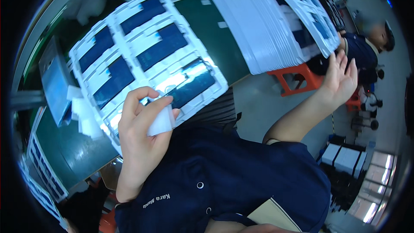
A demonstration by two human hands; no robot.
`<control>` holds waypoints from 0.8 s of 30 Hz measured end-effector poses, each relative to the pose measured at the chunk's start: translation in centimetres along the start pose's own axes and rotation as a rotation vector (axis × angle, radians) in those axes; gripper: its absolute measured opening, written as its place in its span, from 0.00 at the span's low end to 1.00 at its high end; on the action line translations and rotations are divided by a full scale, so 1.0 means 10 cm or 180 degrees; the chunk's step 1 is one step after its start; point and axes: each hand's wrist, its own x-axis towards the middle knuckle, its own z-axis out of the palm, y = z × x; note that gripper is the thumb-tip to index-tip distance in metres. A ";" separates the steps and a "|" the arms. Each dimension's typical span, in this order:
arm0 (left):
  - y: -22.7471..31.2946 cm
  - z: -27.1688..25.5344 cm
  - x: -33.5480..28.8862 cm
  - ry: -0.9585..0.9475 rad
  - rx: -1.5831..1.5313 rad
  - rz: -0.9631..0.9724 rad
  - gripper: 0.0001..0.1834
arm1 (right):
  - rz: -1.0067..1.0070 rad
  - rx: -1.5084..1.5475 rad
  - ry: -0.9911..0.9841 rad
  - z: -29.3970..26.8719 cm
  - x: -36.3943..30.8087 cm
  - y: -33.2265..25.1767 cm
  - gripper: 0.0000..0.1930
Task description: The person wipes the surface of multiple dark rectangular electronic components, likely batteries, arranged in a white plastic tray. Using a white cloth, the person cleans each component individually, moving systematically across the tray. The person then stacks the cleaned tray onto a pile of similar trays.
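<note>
My left hand (144,123) is closed in a pinch on a small white pad (161,122), perhaps foam or folded cloth. It is over the near edge of a white moulded tray (129,34), whose compartments hold several dark, glossy display panels (161,45). One panel (192,84) lies just beyond my fingertips. Out to the right, my right hand (340,77) is open, palm up and fingers apart. Its fingertips are close to the lower corner of a tilted tray (317,30) that also carries dark panels; whether they touch, I cannot tell.
A tall stack of white trays (254,30) stands at the right, by an orange stool (293,80). Left on the green table (77,151) are a blue translucent bag (58,88) and white pads (86,114). More panel trays (45,168) stand lower left. A co-worker (366,51) sits far right.
</note>
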 end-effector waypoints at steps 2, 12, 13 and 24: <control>0.01 -0.09 -0.01 0.0032 0.0061 0.0072 0.14 | 0.0331 0.0496 0.0497 -0.20 0.21 -0.06 0.34; -0.19 -0.62 -0.25 0.0675 -0.0048 -0.0195 0.11 | 0.3408 0.1326 -0.1110 -0.11 1.30 -0.17 0.31; -0.24 -0.66 -0.27 0.0842 0.0000 -0.0151 0.11 | 0.3456 0.1332 -0.1292 0.00 1.37 -0.11 0.31; -0.46 -1.08 -0.55 0.1587 0.0027 -0.0867 0.06 | 0.3355 0.1210 -0.1754 0.22 -0.09 0.15 0.25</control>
